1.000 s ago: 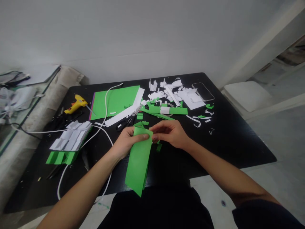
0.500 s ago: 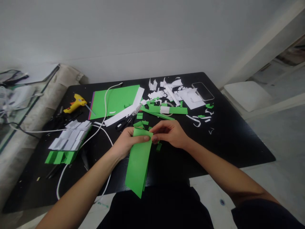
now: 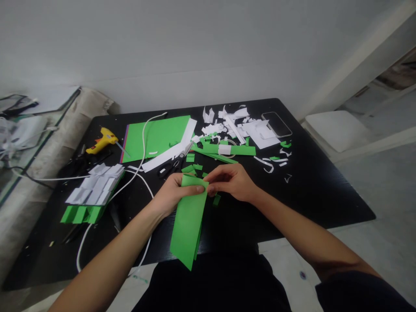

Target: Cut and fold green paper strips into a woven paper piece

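Folded green oblong paper [image 3: 188, 222] is still clamped by left hand [image 3: 171, 194]; its 1 o'clock corner is met by right hand [image 3: 233, 183], hold unclear. Barely shifted; corner seemingly still being worked.

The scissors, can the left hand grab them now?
Probably not without letting go first: the left hand holds the green paper. Otherwise the way looks free, since the scissors lie just beyond that hand.

Under dim light, a black table [image 3: 312, 190] stood against a plain grey wall [image 3: 208, 47]; a white seat [image 3: 338, 130] and pale floor [image 3: 394, 186] showed at right.
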The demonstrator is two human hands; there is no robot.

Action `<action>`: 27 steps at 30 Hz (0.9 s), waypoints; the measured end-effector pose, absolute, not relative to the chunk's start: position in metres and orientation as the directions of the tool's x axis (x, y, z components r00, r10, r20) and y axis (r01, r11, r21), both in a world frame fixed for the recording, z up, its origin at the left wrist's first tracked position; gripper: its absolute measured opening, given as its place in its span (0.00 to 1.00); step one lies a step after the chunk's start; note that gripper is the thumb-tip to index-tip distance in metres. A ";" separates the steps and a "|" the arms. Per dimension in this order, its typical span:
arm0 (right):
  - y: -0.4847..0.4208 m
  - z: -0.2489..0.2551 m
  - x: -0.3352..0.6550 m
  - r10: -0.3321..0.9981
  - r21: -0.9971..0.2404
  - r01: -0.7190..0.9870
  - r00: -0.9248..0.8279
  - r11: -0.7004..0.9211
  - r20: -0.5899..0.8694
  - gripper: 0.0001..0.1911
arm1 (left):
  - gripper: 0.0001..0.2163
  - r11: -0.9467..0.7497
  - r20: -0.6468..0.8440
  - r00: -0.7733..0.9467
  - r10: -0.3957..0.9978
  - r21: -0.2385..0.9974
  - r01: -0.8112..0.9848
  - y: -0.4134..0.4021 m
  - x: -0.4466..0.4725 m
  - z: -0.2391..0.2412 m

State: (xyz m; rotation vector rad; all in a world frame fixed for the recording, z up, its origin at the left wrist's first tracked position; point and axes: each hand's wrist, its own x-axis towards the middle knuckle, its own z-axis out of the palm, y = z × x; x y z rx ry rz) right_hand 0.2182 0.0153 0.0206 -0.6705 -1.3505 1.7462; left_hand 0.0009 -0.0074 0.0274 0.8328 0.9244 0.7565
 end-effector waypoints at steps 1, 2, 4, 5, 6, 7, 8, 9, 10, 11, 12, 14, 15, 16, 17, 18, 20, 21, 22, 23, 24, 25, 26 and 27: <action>0.015 0.020 0.218 0.845 -0.956 -0.276 -0.531 -0.099 0.066 0.13 | 0.09 0.470 -0.366 0.406 0.837 0.861 -0.194 -0.008 0.001 0.028; 0.016 0.020 0.218 0.845 -0.955 -0.279 -0.531 -0.100 0.067 0.13 | 0.09 0.469 -0.366 0.406 0.838 0.862 -0.191 -0.008 0.001 0.028; 0.016 0.019 0.218 0.846 -0.951 -0.288 -0.530 -0.109 0.063 0.13 | 0.08 0.468 -0.366 0.406 0.837 0.864 -0.186 -0.008 0.001 0.028; 0.016 0.019 0.218 0.846 -0.950 -0.291 -0.530 -0.116 0.059 0.12 | 0.08 0.469 -0.367 0.406 0.837 0.863 -0.186 -0.007 0.001 0.028; 0.016 0.019 0.217 0.846 -0.948 -0.295 -0.530 -0.122 0.056 0.12 | 0.08 0.472 -0.370 0.406 0.836 0.862 -0.187 -0.007 0.001 0.029; 0.016 0.019 0.217 0.845 -0.946 -0.297 -0.532 -0.128 0.052 0.13 | 0.08 0.475 -0.372 0.407 0.834 0.859 -0.189 -0.007 0.001 0.029; 0.016 0.019 0.217 0.845 -0.945 -0.298 -0.532 -0.132 0.049 0.13 | 0.09 0.479 -0.375 0.408 0.833 0.857 -0.191 -0.007 0.002 0.029; 0.016 0.019 0.217 0.845 -0.945 -0.297 -0.533 -0.135 0.046 0.13 | 0.09 0.483 -0.380 0.407 0.831 0.855 -0.189 -0.007 0.002 0.029; 0.016 0.018 0.218 0.845 -0.946 -0.295 -0.533 -0.136 0.045 0.13 | 0.09 0.485 -0.383 0.405 0.830 0.854 -0.187 -0.007 0.002 0.029; 0.017 0.018 0.218 0.844 -0.946 -0.293 -0.535 -0.137 0.044 0.14 | 0.09 0.486 -0.386 0.402 0.830 0.854 -0.184 -0.007 0.002 0.029; 0.017 0.018 0.218 0.843 -0.947 -0.291 -0.537 -0.138 0.043 0.14 | 0.09 0.487 -0.389 0.398 0.831 0.854 -0.182 -0.007 0.002 0.029; 0.017 0.018 0.218 0.838 -0.945 -0.295 -0.543 -0.142 0.043 0.13 | 0.10 0.486 -0.392 0.388 0.834 0.855 -0.181 -0.007 0.002 0.028; 0.017 0.017 0.218 0.836 -0.944 -0.297 -0.547 -0.146 0.043 0.13 | 0.10 0.484 -0.392 0.382 0.837 0.856 -0.182 -0.007 0.002 0.028; 0.018 0.017 0.218 0.835 -0.943 -0.299 -0.548 -0.148 0.043 0.14 | 0.10 0.481 -0.391 0.375 0.840 0.858 -0.183 -0.008 0.002 0.027; 0.018 0.017 0.218 0.836 -0.942 -0.300 -0.547 -0.148 0.043 0.14 | 0.10 0.476 -0.390 0.366 0.845 0.860 -0.183 -0.008 0.002 0.027; 0.018 0.017 0.217 0.838 -0.943 -0.299 -0.544 -0.146 0.043 0.15 | 0.11 0.469 -0.388 0.354 0.851 0.864 -0.182 -0.008 0.002 0.027; 0.019 0.017 0.217 0.843 -0.946 -0.294 -0.536 -0.139 0.042 0.16 | 0.11 0.462 -0.389 0.333 0.859 0.870 -0.174 -0.009 0.001 0.026; 0.020 0.017 0.217 0.846 -0.947 -0.292 -0.531 -0.135 0.043 0.16 | 0.11 0.461 -0.392 0.325 0.861 0.871 -0.170 -0.009 0.002 0.027; 0.020 0.017 0.217 0.848 -0.948 -0.288 -0.529 -0.134 0.041 0.16 | 0.11 0.460 -0.393 0.321 0.862 0.872 -0.167 -0.009 0.002 0.027; 0.020 0.017 0.217 0.848 -0.949 -0.287 -0.529 -0.135 0.039 0.15 | 0.11 0.461 -0.395 0.318 0.862 0.872 -0.166 -0.009 0.002 0.027; 0.020 0.017 0.217 0.849 -0.948 -0.288 -0.527 -0.136 0.038 0.15 | 0.11 0.462 -0.397 0.317 0.861 0.871 -0.167 -0.008 0.002 0.027; 0.020 0.017 0.217 0.851 -0.947 -0.292 -0.523 -0.137 0.038 0.14 | 0.10 0.465 -0.399 0.316 0.861 0.869 -0.168 -0.008 0.003 0.028; 0.020 0.017 0.217 0.855 -0.946 -0.294 -0.517 -0.137 0.037 0.14 | 0.10 0.469 -0.402 0.316 0.859 0.867 -0.171 -0.008 0.003 0.028; 0.021 0.017 0.217 0.861 -0.946 -0.294 -0.507 -0.135 0.035 0.13 | 0.10 0.475 -0.407 0.318 0.856 0.863 -0.174 -0.008 0.004 0.029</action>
